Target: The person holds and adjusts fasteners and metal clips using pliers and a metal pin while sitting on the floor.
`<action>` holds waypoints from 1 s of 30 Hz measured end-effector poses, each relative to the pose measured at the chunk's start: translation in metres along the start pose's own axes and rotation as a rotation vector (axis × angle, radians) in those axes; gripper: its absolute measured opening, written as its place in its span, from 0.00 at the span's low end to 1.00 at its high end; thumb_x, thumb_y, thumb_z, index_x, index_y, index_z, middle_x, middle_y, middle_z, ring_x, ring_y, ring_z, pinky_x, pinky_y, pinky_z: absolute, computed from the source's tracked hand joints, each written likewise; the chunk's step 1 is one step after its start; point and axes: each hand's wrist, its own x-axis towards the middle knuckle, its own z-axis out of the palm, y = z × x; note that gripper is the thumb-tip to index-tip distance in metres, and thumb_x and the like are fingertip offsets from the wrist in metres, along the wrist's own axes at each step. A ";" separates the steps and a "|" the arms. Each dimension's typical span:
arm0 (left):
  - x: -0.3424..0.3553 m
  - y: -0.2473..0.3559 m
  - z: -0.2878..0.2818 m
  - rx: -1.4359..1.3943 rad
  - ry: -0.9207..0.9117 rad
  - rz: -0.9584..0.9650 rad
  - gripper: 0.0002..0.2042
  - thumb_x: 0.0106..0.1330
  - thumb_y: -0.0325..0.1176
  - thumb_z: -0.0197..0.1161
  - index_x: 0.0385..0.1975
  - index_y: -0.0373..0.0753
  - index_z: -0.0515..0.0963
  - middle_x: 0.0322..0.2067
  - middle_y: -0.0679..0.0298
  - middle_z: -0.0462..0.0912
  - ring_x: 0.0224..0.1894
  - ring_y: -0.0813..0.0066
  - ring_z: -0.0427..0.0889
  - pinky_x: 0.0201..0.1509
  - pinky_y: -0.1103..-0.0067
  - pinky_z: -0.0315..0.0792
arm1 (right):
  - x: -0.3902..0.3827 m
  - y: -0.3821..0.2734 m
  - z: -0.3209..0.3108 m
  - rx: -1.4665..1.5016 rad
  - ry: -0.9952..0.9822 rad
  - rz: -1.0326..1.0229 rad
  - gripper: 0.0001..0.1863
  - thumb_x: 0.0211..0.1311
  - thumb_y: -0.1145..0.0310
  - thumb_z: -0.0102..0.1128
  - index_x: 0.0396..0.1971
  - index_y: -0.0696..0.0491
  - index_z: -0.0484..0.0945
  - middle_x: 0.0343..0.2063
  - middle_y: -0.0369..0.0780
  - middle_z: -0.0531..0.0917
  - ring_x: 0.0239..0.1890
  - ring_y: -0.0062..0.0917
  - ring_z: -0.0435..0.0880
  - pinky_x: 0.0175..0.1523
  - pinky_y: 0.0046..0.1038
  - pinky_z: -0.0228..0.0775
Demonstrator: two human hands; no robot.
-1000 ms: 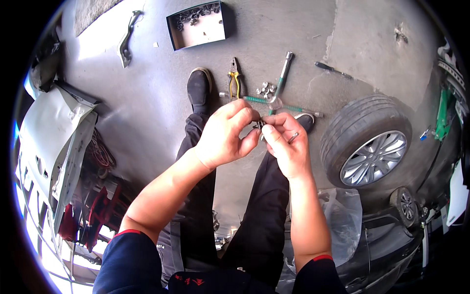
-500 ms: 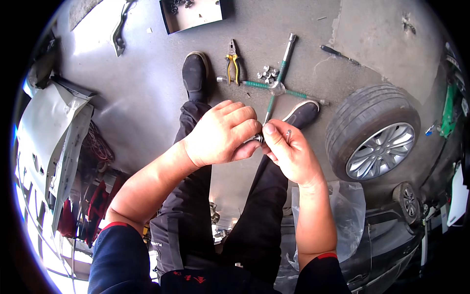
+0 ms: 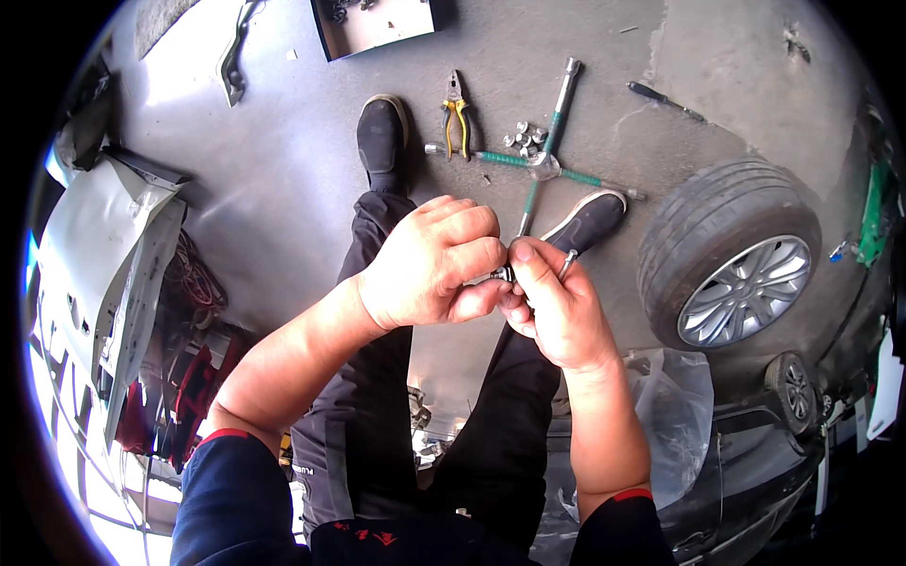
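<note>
Both my hands meet in front of my legs over a small shiny metal fitting with a dark ring point(image 3: 505, 274); its exact kind is mostly covered by fingers. My left hand point(image 3: 429, 259) is closed, gripping one end between thumb and curled fingers. At the other end, my right hand point(image 3: 571, 316) pinches with thumb and fingertips. A thin metal pin with a small head point(image 3: 569, 263) sticks up between the right hand's fingers. Just beyond the hands lies a green-and-silver cross wrench point(image 3: 545, 167), with several silver lug nuts point(image 3: 525, 139) beside its centre.
Yellow-handled pliers point(image 3: 456, 118) lie between my shoes, left of the wrench. A wheel with a silver rim point(image 3: 746, 292) rests at the right. Farther out are a screwdriver point(image 3: 665, 100) and a box of parts point(image 3: 377, 33). A clear plastic bag point(image 3: 679, 415) lies by my right forearm.
The right hand has turned slightly, and more of the thin pin shows. More of the fitting is visible between my fingers. The surroundings have shifted slightly in the view.
</note>
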 end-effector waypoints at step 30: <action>-0.030 -0.017 -0.011 -0.493 -0.073 -0.215 0.05 0.69 0.28 0.59 0.37 0.32 0.77 0.35 0.55 0.76 0.39 0.55 0.77 0.47 0.65 0.74 | 0.013 0.009 -0.003 0.379 -0.126 -0.086 0.05 0.80 0.69 0.51 0.49 0.50 0.68 0.41 0.51 0.89 0.20 0.25 0.84 0.21 0.25 0.78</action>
